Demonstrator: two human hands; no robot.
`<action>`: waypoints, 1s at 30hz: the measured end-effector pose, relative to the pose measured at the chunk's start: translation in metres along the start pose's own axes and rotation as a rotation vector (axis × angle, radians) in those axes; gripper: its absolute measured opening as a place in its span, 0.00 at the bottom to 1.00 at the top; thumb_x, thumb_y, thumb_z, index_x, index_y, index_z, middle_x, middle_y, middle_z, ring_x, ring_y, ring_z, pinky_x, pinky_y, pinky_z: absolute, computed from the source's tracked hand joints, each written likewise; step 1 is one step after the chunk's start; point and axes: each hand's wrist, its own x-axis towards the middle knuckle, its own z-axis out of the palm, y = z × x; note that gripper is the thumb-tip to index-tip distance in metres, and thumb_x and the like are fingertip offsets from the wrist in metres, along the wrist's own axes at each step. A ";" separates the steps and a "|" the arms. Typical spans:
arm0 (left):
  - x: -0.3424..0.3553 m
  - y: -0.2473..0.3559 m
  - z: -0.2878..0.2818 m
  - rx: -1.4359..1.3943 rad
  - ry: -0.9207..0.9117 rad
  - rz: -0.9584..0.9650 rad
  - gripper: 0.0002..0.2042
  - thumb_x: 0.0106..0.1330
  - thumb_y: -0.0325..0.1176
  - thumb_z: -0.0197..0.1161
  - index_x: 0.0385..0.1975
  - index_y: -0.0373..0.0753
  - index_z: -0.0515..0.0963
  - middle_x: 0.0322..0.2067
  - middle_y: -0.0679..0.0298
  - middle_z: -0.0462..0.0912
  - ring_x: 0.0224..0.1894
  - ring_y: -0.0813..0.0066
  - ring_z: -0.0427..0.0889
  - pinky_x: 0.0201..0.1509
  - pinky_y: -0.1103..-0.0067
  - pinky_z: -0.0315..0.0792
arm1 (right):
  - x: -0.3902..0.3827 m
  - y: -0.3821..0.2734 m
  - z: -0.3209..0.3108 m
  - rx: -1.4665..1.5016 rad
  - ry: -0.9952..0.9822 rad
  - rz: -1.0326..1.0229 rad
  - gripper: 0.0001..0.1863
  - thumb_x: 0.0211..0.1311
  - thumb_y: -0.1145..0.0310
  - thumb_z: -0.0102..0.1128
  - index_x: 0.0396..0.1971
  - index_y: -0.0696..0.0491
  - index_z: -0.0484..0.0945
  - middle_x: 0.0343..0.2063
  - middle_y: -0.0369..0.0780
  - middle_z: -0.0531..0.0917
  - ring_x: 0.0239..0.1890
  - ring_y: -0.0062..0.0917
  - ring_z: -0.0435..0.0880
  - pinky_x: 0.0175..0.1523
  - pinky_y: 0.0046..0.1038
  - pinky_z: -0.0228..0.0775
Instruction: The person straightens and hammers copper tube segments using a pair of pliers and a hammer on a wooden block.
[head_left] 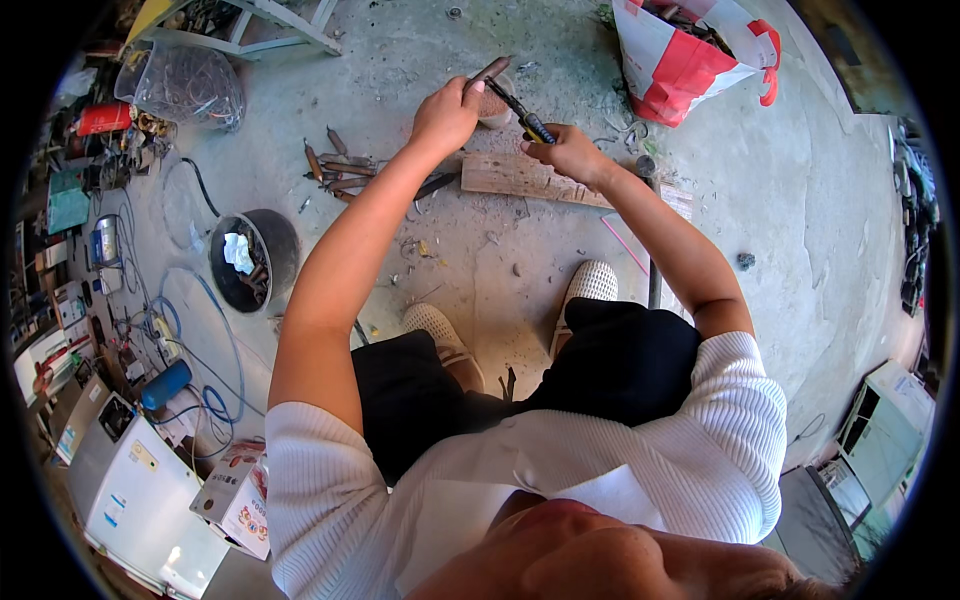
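Observation:
My left hand (443,122), reaching out at the top middle, is closed on a brown, rod-like piece with a tapered end (493,69). My right hand (570,155) grips a hand tool with a black-and-yellow handle (537,128); its exact kind cannot be made out. The tool's slim dark end meets the brown piece near my left fingertips. Below both hands, a round brownish container or block (495,108) stands on the floor, partly covered by the tool. A wooden plank (515,176) lies just nearer to me.
Similar brown pieces (345,168) lie in a pile left of the plank. A black bucket (283,245) holds more pieces and white paper. What looks like a hammer (646,166) rests by the plank's right end. A red-and-white bag (672,75) and a clear plastic bin (190,90) stand farther off.

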 end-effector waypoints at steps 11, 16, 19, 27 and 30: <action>0.000 0.000 0.001 0.068 0.012 0.015 0.21 0.69 0.49 0.44 0.44 0.37 0.74 0.34 0.51 0.80 0.41 0.49 0.78 0.44 0.64 0.70 | -0.001 -0.004 -0.002 -0.013 -0.027 0.065 0.23 0.52 0.50 0.60 0.24 0.59 0.76 0.21 0.41 0.77 0.27 0.27 0.74 0.37 0.31 0.66; -0.001 0.003 0.000 0.076 -0.008 0.008 0.21 0.69 0.49 0.44 0.42 0.36 0.74 0.35 0.50 0.80 0.41 0.48 0.78 0.44 0.63 0.70 | -0.006 -0.006 0.000 -0.101 0.006 0.009 0.22 0.54 0.51 0.58 0.27 0.59 0.77 0.22 0.46 0.79 0.27 0.32 0.77 0.38 0.33 0.68; -0.001 0.005 0.000 0.093 -0.021 0.002 0.21 0.69 0.49 0.44 0.42 0.36 0.73 0.35 0.49 0.80 0.42 0.48 0.78 0.45 0.63 0.69 | -0.007 -0.005 0.000 -0.179 0.028 -0.033 0.21 0.56 0.52 0.57 0.30 0.59 0.77 0.25 0.50 0.80 0.31 0.39 0.79 0.41 0.36 0.69; 0.000 0.004 0.006 0.143 -0.051 0.004 0.20 0.69 0.47 0.43 0.42 0.34 0.71 0.39 0.46 0.79 0.45 0.46 0.76 0.48 0.61 0.68 | 0.000 0.005 -0.002 -0.354 0.192 -0.159 0.19 0.56 0.55 0.57 0.35 0.56 0.77 0.30 0.54 0.81 0.37 0.50 0.79 0.44 0.43 0.70; -0.001 0.002 0.006 0.179 -0.095 0.029 0.21 0.69 0.47 0.43 0.40 0.32 0.71 0.38 0.44 0.78 0.45 0.44 0.76 0.48 0.61 0.68 | 0.007 0.011 -0.007 -0.421 0.197 -0.193 0.17 0.56 0.56 0.57 0.36 0.55 0.76 0.31 0.54 0.81 0.36 0.50 0.79 0.43 0.42 0.71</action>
